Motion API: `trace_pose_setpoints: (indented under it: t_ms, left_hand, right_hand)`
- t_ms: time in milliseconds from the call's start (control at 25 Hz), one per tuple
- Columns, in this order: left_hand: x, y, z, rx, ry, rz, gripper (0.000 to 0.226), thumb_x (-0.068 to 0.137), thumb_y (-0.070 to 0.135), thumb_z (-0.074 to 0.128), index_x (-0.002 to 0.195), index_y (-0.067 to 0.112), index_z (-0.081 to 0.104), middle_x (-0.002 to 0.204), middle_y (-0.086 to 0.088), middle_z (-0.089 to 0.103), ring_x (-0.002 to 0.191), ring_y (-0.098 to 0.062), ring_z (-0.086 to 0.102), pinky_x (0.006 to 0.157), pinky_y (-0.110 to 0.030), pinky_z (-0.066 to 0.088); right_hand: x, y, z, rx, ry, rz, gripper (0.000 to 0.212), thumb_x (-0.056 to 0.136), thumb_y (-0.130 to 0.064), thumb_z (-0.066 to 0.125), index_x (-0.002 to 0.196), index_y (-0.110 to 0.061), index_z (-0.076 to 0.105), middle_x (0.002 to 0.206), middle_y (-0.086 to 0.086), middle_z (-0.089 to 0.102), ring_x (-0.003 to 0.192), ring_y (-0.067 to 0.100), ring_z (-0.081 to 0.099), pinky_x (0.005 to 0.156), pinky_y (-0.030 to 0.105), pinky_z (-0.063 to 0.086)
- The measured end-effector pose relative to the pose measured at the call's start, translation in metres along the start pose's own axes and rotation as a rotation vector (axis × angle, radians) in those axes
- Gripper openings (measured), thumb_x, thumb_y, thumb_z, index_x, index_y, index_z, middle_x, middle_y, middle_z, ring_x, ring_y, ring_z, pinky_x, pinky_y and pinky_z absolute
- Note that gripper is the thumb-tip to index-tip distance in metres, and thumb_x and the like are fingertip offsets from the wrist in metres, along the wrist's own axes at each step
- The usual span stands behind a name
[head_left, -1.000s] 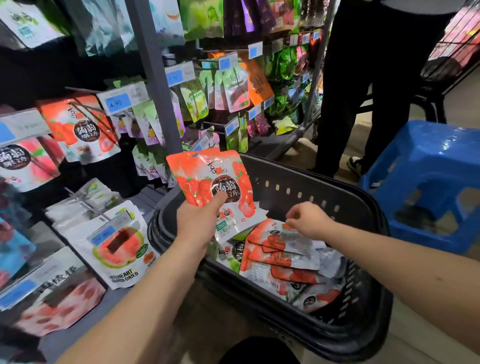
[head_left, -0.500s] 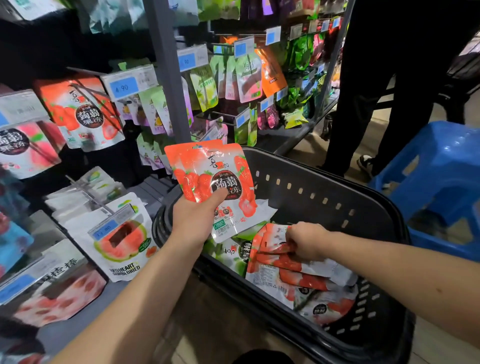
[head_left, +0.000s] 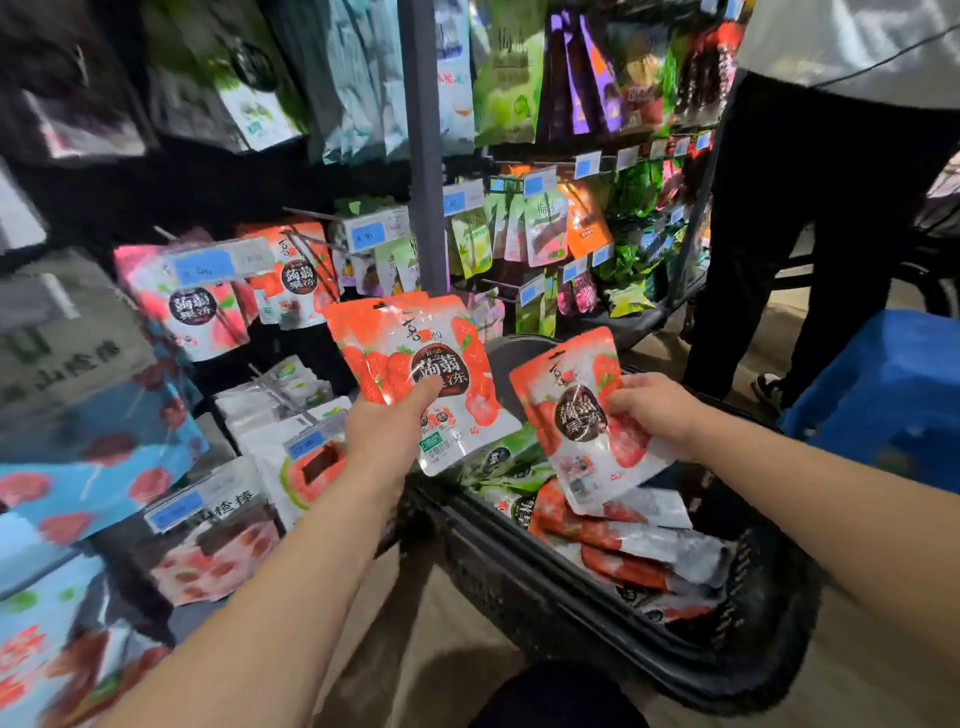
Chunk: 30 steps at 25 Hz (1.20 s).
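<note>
My left hand (head_left: 388, 435) grips an orange-and-white strawberry jelly pouch (head_left: 410, 358) by its lower left part, upright above the basket's near-left rim. A second, matching pouch (head_left: 576, 415) is pinched at its right edge by my right hand (head_left: 655, 410) and held tilted above the black shopping basket (head_left: 571, 587). Several more of the same pouches (head_left: 623, 551) lie stacked inside the basket, with green pouches (head_left: 498, 462) under them at the left.
Hanging snack pouches with blue price tags fill the shelf rack (head_left: 291, 270) at left and a grey upright post (head_left: 423, 156) divides it. A person in dark trousers (head_left: 789, 249) stands at the back right. A blue plastic stool (head_left: 883, 395) sits right of the basket.
My right hand has lifted one pouch out of the stack in the basket and raised it upright. The left hand keeps its pouch, a little higher. The view has tilted upward.
</note>
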<state>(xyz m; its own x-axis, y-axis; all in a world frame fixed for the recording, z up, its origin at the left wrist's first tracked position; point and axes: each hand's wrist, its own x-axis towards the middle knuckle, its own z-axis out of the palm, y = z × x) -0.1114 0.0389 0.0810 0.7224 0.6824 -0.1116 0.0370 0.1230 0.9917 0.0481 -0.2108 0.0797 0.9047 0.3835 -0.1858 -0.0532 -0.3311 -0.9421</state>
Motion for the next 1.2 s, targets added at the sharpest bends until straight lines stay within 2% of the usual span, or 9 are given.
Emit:
trace_pose_setpoints:
  t_ms: [80,320,480,680,720,880,1040,1160,1200]
  left_hand:
    - [-0.024,0.012,-0.019,0.050,0.046,0.036,0.029,0.083,0.040,0.083,0.096,0.015,0.076,0.076,0.004,0.072,0.064,-0.018,0.061,0.061,-0.030,0.048]
    - [-0.079,0.035,-0.092,0.125,0.088,0.110,0.028,0.084,0.040,0.082,0.080,0.017,0.067,0.053,0.009,0.054,0.044,-0.013,0.043,0.045,-0.024,0.033]
    - [-0.100,0.046,-0.128,0.097,0.080,0.141,0.025,0.085,0.035,0.083,0.099,0.017,0.077,0.083,0.006,0.079,0.072,-0.017,0.074,0.063,-0.028,0.052]
    - [-0.092,0.026,-0.159,0.006,0.117,0.044,0.020,0.086,0.023,0.084,0.102,0.014,0.077,0.096,-0.005,0.081,0.083,-0.022,0.079,0.073,-0.035,0.060]
    - [-0.087,0.021,-0.162,-0.002,0.120,0.031,0.018,0.086,0.021,0.083,0.102,0.013,0.077,0.096,-0.006,0.081,0.082,-0.023,0.079,0.073,-0.035,0.060]
    - [-0.069,0.014,-0.169,0.011,0.141,0.000,0.017,0.088,0.021,0.081,0.101,0.011,0.077,0.091,-0.005,0.081,0.076,-0.021,0.079,0.060,-0.028,0.058]
    - [-0.040,0.012,-0.169,0.020,0.164,-0.023,0.019,0.088,0.025,0.081,0.098,0.009,0.077,0.089,-0.004,0.081,0.078,-0.021,0.079,0.064,-0.031,0.061]
    - [-0.012,0.005,-0.162,0.039,0.229,-0.004,0.018,0.084,0.028,0.085,0.097,0.016,0.079,0.094,-0.002,0.081,0.086,-0.023,0.078,0.081,-0.040,0.062]
    - [-0.001,0.001,-0.159,0.048,0.252,0.004,0.020,0.083,0.031,0.086,0.098,0.019,0.079,0.095,0.001,0.081,0.087,-0.021,0.077,0.083,-0.039,0.061]
  right_hand:
    - [-0.025,-0.026,0.020,0.191,-0.043,-0.022,0.024,0.086,0.014,0.048,0.074,-0.002,0.061,0.064,0.015,0.056,0.051,0.022,0.055,0.050,0.024,0.042]
    - [-0.083,-0.095,0.081,0.271,-0.184,-0.084,0.021,0.096,0.003,0.047,0.080,-0.009,0.054,0.058,0.002,0.047,0.040,0.009,0.044,0.040,0.021,0.036]
    - [-0.096,-0.115,0.132,0.279,-0.257,-0.027,0.019,0.097,-0.002,0.050,0.082,-0.013,0.054,0.062,0.001,0.045,0.049,0.011,0.042,0.045,0.022,0.034]
    - [-0.070,-0.103,0.187,0.189,-0.377,0.182,0.012,0.095,-0.001,0.050,0.085,-0.006,0.054,0.059,0.005,0.047,0.043,0.016,0.048,0.041,0.022,0.043]
    - [-0.064,-0.100,0.196,0.186,-0.430,0.199,0.008,0.096,-0.008,0.056,0.094,-0.001,0.059,0.065,0.007,0.054,0.050,0.018,0.053,0.046,0.025,0.047]
    - [-0.043,-0.100,0.221,0.076,-0.615,0.203,0.051,0.079,-0.030,0.086,0.119,-0.002,0.072,0.114,0.012,0.075,0.102,0.029,0.070,0.095,0.045,0.058]
    - [-0.011,-0.109,0.240,-0.050,-0.610,0.074,0.037,0.086,-0.018,0.082,0.112,0.005,0.070,0.077,0.012,0.076,0.057,0.022,0.071,0.052,0.033,0.058]
    - [0.023,-0.113,0.255,-0.180,-0.531,-0.035,0.047,0.080,-0.024,0.085,0.115,0.000,0.065,0.092,0.024,0.076,0.084,0.047,0.074,0.074,0.062,0.060]
    - [0.038,-0.112,0.257,-0.185,-0.491,-0.056,0.044,0.081,-0.025,0.082,0.113,-0.001,0.064,0.090,0.027,0.075,0.082,0.049,0.073,0.070,0.065,0.060]
